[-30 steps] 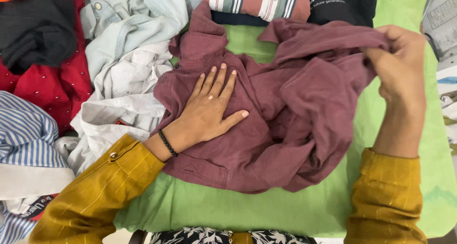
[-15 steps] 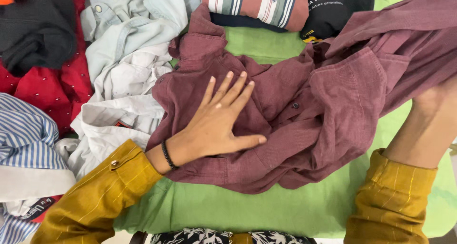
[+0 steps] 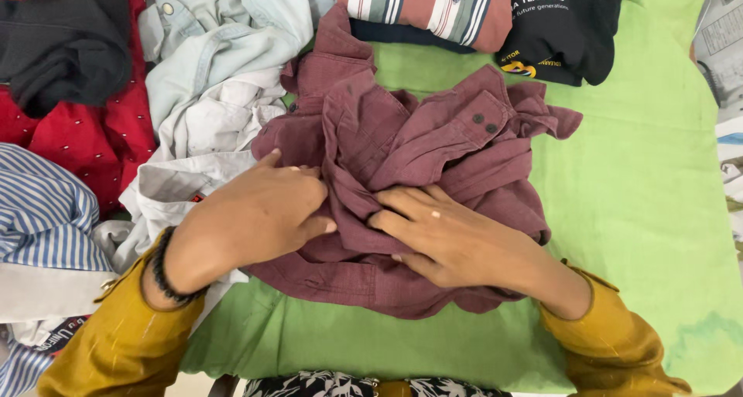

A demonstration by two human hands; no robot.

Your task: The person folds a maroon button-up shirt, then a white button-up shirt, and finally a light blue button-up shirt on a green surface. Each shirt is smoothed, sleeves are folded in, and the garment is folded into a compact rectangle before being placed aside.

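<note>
A crumpled maroon shirt (image 3: 433,142) lies bunched on the green cloth (image 3: 650,180) in front of me, its collar toward the top and a buttoned cuff on top of the heap. My left hand (image 3: 259,211) curls into the fabric at the shirt's left side, fingers closed on a fold. My right hand (image 3: 441,231) rests on the lower middle of the shirt, fingers tucked under a fold of it. Both arms wear mustard-yellow sleeves, and a black bead bracelet sits on the left wrist.
A pile of loose clothes lies to the left: a pale denim shirt (image 3: 224,41), a white garment (image 3: 201,149), a red dotted one (image 3: 77,134), a blue striped one (image 3: 39,211). A folded striped shirt (image 3: 433,6) and a dark printed tee (image 3: 565,25) sit at the far edge.
My right hand, which held the shirt's side up and out to the right, has brought it down onto the heap. My left hand went from flat and spread to curled on the fabric.
</note>
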